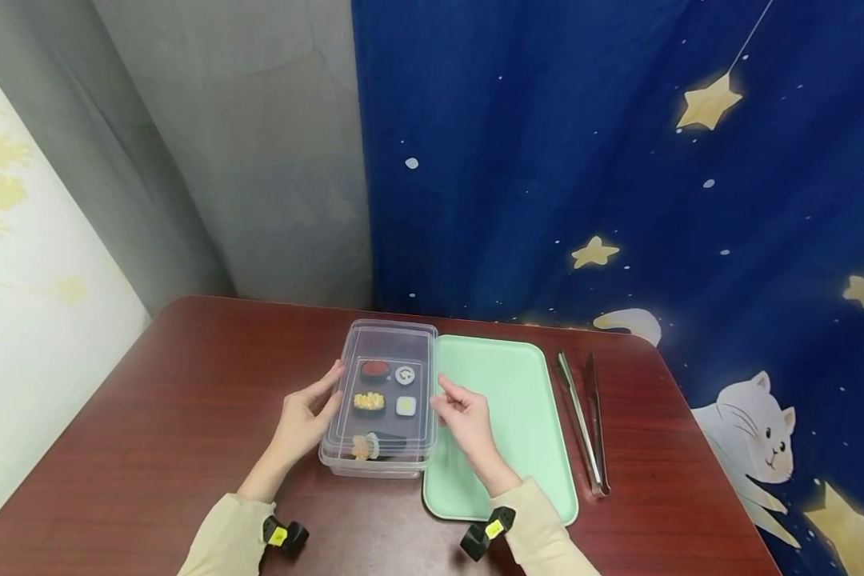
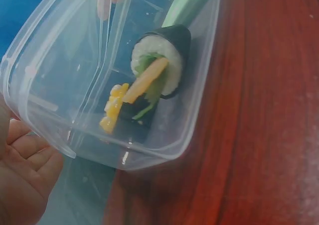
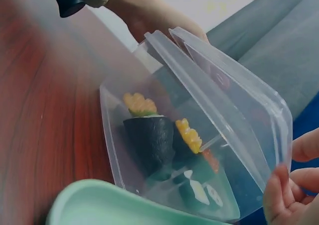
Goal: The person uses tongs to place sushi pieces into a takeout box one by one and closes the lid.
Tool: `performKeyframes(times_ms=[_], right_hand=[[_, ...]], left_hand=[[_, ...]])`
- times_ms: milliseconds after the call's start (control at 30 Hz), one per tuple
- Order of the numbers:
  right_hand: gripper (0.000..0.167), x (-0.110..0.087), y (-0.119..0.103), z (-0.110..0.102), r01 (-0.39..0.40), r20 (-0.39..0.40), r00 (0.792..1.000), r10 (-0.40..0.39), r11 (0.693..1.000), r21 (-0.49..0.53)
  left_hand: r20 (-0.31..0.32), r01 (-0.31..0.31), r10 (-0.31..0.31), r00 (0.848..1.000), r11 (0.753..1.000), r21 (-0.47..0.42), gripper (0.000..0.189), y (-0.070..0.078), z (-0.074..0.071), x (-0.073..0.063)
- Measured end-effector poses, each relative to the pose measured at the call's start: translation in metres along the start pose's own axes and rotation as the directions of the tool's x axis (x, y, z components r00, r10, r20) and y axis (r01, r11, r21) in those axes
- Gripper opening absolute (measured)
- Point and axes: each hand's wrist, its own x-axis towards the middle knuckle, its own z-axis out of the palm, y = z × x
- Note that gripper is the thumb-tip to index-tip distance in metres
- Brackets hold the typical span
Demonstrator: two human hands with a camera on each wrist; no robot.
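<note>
A clear plastic box (image 3: pixel 113 150) stands on the table with its clear lid (image 1: pixel 390 340) over the top. Inside lie several sushi pieces: a hand roll (image 2: pixel 180 48), a corn-topped piece (image 1: pixel 369 402), a red-topped piece (image 1: pixel 376 369) and small white rolls (image 1: pixel 405 406). At the lid's left side my left hand (image 1: pixel 304 418) holds the edge, thumb and fingers spread; the lid partly hides its fingertips in the right wrist view. My right hand (image 1: pixel 468 420) pinches the lid's right edge between thumb and fingers, over the tray's side.
A pale green tray (image 1: pixel 522 416) lies right beside the box. Metal tongs (image 1: pixel 583 428) rest on the table just right of the tray. The reddish-brown table (image 1: pixel 187 400) extends to the left, with grey and blue curtains (image 1: pixel 475 200) behind its far edge.
</note>
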Motion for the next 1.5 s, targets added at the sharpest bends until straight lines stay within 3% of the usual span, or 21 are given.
performKeyframes(times_ms=[233,433,667,800,900,967,1000,1067,1133,1200,1267,1333,1400,1500], right_hand=[[0.036,-0.012,-0.026,0.003,0.066,-0.003,0.998,-0.068,0.972,-0.227],[0.04,-0.004,0.003,0.002,0.159,0.025,0.987,-0.159,0.94,-0.302],[0.042,-0.001,0.009,-0.002,0.211,0.072,0.977,-0.198,0.911,-0.355],[0.04,0.0,0.007,-0.005,0.238,0.111,0.971,-0.211,0.882,-0.406],[0.036,0.005,0.005,-0.008,0.186,0.089,0.982,-0.164,0.893,-0.409],[0.035,0.013,0.003,-0.01,0.108,0.046,0.994,-0.097,0.92,-0.376],[0.035,0.018,0.003,-0.01,0.061,0.019,0.998,-0.058,0.933,-0.354],[0.039,0.033,0.002,-0.01,-0.03,-0.028,0.999,0.023,0.954,-0.297],[0.041,0.05,0.002,-0.008,-0.113,-0.06,0.993,0.101,0.961,-0.251],[0.042,0.066,0.003,-0.005,-0.173,-0.087,0.984,0.158,0.96,-0.219],[0.041,0.079,0.003,-0.002,-0.216,-0.108,0.974,0.197,0.957,-0.196],[0.039,0.091,0.005,0.001,-0.244,-0.118,0.967,0.226,0.953,-0.181],[0.036,0.098,0.006,0.003,-0.26,-0.114,0.963,0.242,0.949,-0.178],[0.03,0.103,0.006,0.005,-0.259,-0.106,0.965,0.242,0.946,-0.195]], left_hand=[[-0.036,-0.049,0.052,0.998,0.996,0.076,0.034,-0.001,0.003,-0.004],[-0.066,-0.066,0.073,0.995,0.993,0.101,0.033,0.001,0.003,-0.009],[-0.052,0.037,-0.038,0.998,0.999,-0.025,0.031,-0.003,0.004,-0.013],[-0.01,0.091,-0.091,0.996,0.994,-0.063,0.035,-0.02,0.002,-0.017],[0.036,0.162,-0.161,0.986,0.986,-0.046,0.042,-0.031,-0.006,-0.012],[0.051,0.259,-0.258,0.965,0.966,-0.014,0.043,-0.035,-0.014,0.0],[0.059,0.322,-0.321,0.945,0.947,-0.003,0.043,-0.036,-0.017,0.008],[0.081,0.447,-0.448,0.891,0.894,0.024,0.043,-0.039,-0.021,0.029],[0.128,0.556,-0.556,0.822,0.83,0.036,0.046,-0.043,-0.022,0.051],[0.195,0.619,-0.615,0.764,0.784,0.046,0.052,-0.048,-0.019,0.071],[0.25,0.65,-0.643,0.723,0.757,0.068,0.055,-0.053,-0.016,0.087],[0.281,0.665,-0.661,0.696,0.741,0.095,0.054,-0.058,-0.013,0.099],[0.285,0.67,-0.673,0.682,0.732,0.125,0.05,-0.062,-0.01,0.105],[0.275,0.671,-0.682,0.677,0.726,0.15,0.044,-0.066,-0.008,0.11]])
